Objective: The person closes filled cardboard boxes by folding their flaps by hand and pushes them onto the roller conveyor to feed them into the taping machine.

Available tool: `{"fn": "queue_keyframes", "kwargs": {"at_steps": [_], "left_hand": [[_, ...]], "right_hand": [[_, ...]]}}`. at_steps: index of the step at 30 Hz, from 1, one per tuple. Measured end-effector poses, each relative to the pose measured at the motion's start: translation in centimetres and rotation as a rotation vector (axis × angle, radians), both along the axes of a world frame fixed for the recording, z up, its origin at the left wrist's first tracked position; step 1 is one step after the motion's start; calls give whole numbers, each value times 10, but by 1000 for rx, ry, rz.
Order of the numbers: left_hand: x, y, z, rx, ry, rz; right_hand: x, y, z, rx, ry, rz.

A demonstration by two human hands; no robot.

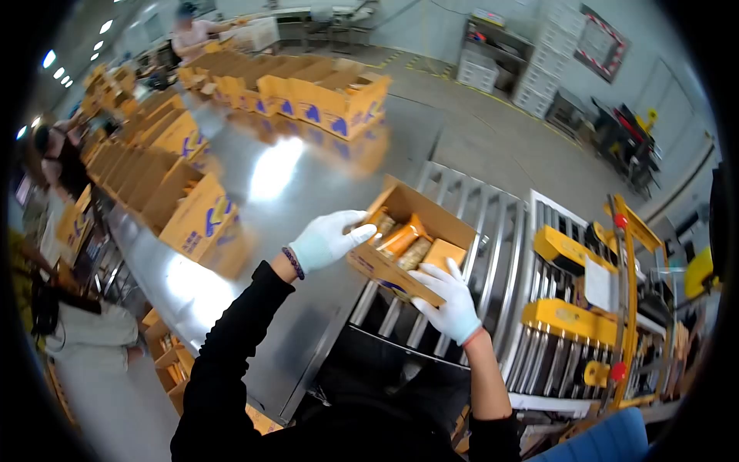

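An open cardboard box (375, 266) sits on the metal rollers in front of me. Inside it are several packaged items, among them an orange packet (402, 237) and a small orange-yellow carton (444, 252). My left hand (329, 240), in a white glove, grips the box's left side with the fingertips at the rim. At the near right corner, my right hand (450, 302), also gloved, closes around the near wall, with fingers over the inside and the thumb outside.
A roller conveyor (493, 254) leads right to a yellow-framed machine (573, 319). Rows of open cartons (323, 96) stand along the far edge of the metal table (300, 185), more cartons (202, 219) at left. Other people work at the left and back. A blue chair back (608, 439) is lower right.
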State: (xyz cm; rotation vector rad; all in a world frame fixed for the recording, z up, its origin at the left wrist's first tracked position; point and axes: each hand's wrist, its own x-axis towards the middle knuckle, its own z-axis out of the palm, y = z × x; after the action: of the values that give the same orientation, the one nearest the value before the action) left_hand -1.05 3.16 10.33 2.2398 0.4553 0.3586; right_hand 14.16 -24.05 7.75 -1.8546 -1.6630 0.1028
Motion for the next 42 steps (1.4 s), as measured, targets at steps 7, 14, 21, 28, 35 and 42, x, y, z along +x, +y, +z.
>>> {"fn": "queue_keyframes", "kwargs": {"at_steps": [7, 14, 21, 28, 35, 42], "left_hand": [[57, 5, -17, 309, -110, -245], [94, 5, -94, 44, -183, 160], [130, -34, -67, -723, -237, 74], [214, -185, -101, -812, 26, -336], [10, 18, -76, 257, -121, 284], [-273, 206, -55, 1030, 456, 1114]], "right_hand": [[34, 6, 12, -211, 821, 11], [18, 23, 52, -50, -372, -384], [24, -34, 1, -339, -288, -475], [122, -43, -10, -399, -495, -745], [155, -94, -34, -280, -452, -995], [161, -117, -34, -355, -481, -1038]]}}
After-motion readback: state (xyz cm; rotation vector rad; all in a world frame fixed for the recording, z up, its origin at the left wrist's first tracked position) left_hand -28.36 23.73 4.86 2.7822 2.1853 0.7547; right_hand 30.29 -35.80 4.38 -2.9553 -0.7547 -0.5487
